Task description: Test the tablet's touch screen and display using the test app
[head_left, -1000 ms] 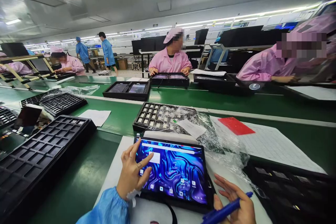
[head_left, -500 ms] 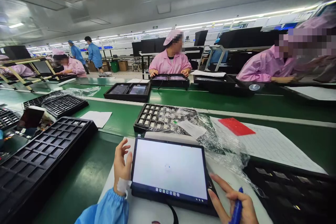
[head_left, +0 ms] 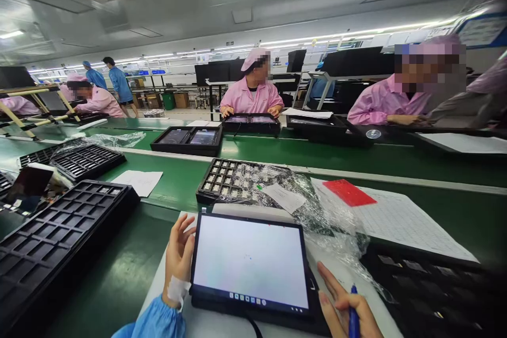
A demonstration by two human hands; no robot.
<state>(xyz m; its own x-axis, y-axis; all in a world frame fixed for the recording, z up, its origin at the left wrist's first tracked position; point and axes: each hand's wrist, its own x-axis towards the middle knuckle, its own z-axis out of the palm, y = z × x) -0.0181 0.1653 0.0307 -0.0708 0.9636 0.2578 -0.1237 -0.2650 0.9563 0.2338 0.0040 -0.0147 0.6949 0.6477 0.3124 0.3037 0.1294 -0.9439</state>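
Note:
A tablet (head_left: 249,261) with a lit, nearly white screen and a row of small icons lies in front of me on a pale sheet, a dark cable below it. My left hand (head_left: 180,253), with white tape at the wrist, is beside the tablet's left edge, fingers apart and slightly curled. Right of the tablet, my right hand (head_left: 344,303) has a blue pen (head_left: 354,314) between its fingers, with the index finger stretched toward the tablet's side.
Black compartment trays stand at left (head_left: 67,222) and behind the tablet (head_left: 222,179), the latter partly under clear plastic film (head_left: 317,206). A red card (head_left: 349,192) lies on a printed sheet (head_left: 412,222). People in pink sit across the green bench (head_left: 166,163).
The whole view has shifted slightly, so the tablet and both hands sit a little further left. The person at the far right has a more raised head. The pen stays in my right hand.

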